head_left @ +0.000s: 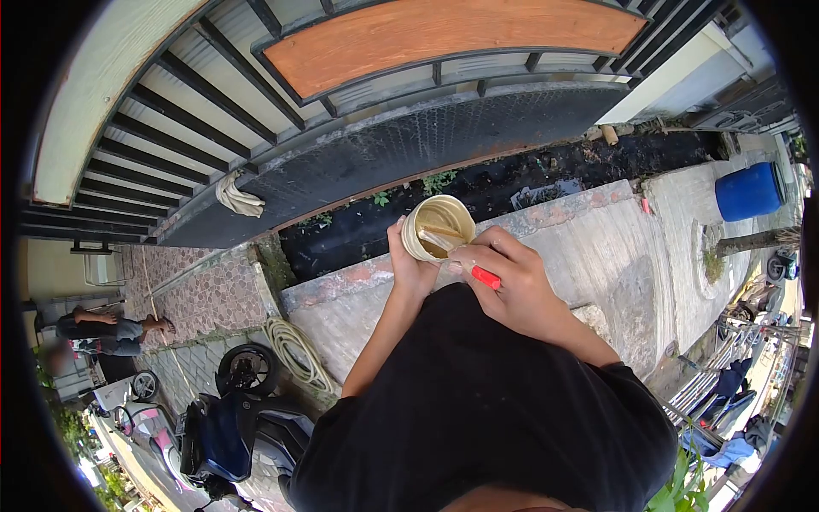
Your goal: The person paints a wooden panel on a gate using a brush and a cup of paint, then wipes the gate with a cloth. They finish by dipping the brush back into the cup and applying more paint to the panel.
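My left hand (pixel 411 266) is wrapped around the side of a small beige paint can (pixel 413 232), its open mouth tilted up toward me. A pale coating and a thin stick-like shape (pixel 441 232) show inside it. In my right hand (pixel 512 275) is a red-handled paintbrush (pixel 486 276); the fingers are closed around it at the can's near rim. The brush's working end points into the can and is partly hidden by my fingers, which carry whitish smears. Both hands are in front of my black shirt.
Ahead stands a black metal gate (pixel 409 154) with an orange-brown wooden panel (pixel 452 43). Dark ditch water (pixel 341 247) lies below it, beside a concrete edge. A rag (pixel 239 196), coiled hose (pixel 299 354), parked motorcycle (pixel 226 435), blue barrel (pixel 749 192) and seated person (pixel 107 328) surround me.
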`<state>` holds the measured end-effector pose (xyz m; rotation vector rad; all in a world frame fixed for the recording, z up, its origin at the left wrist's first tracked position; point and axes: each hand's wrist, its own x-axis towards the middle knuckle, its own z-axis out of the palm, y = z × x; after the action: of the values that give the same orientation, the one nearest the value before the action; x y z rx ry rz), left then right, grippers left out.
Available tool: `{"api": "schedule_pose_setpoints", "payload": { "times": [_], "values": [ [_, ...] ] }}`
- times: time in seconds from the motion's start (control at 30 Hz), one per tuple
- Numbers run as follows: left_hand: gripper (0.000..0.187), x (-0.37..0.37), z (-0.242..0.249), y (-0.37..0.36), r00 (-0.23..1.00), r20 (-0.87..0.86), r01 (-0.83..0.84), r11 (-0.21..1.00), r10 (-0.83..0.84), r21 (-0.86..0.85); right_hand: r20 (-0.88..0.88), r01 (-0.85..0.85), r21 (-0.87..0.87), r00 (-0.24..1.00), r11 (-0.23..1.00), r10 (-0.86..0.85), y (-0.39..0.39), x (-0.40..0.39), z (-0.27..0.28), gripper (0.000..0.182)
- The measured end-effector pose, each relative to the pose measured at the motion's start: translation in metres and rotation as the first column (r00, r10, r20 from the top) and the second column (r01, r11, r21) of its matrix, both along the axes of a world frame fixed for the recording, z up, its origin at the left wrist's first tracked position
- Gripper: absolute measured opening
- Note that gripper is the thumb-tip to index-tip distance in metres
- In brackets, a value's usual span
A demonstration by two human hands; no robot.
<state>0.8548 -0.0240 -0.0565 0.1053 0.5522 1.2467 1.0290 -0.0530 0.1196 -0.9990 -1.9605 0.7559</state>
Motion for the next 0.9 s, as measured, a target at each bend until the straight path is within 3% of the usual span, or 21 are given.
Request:
{"api": "schedule_pose_setpoints", "payload": {
  "times": [0.1,0.27,0.5,0.73,0.8,0.9],
  "values": [
    [0.057,0.0,0.006,0.001,1.0,0.018,-0.021,0.998,0.023,-0.066,0.013,0.003,0.019,1.0,1.0,-0.004,0.0,-0.003,-0.001,0.035],
    [0.056,-0.005,0.004,-0.001,1.0,0.017,0.022,1.0,-0.022,0.018,0.051,0.003,0.084,0.999,0.996,-0.007,0.001,-0.005,-0.007,0.036],
    [0.057,-0.006,0.002,-0.003,1.0,-0.012,0.0,1.0,0.0,-0.022,-0.005,0.028,-0.008,1.0,1.0,-0.028,0.0,-0.005,-0.001,0.027],
    [0.058,-0.003,0.013,-0.004,1.0,-0.004,0.018,0.999,-0.018,-0.031,0.034,0.035,0.064,0.999,0.997,-0.037,-0.002,-0.004,-0.005,0.025],
    [0.058,-0.001,0.017,-0.004,1.0,-0.029,0.008,0.999,-0.009,-0.035,0.021,0.022,0.075,0.999,0.997,-0.024,-0.002,-0.003,-0.007,0.035],
    [0.058,0.0,0.007,-0.003,1.0,-0.021,0.012,1.0,-0.012,-0.012,-0.009,0.043,0.031,0.999,0.999,-0.043,-0.002,0.0,-0.005,0.032]
  ]
}}
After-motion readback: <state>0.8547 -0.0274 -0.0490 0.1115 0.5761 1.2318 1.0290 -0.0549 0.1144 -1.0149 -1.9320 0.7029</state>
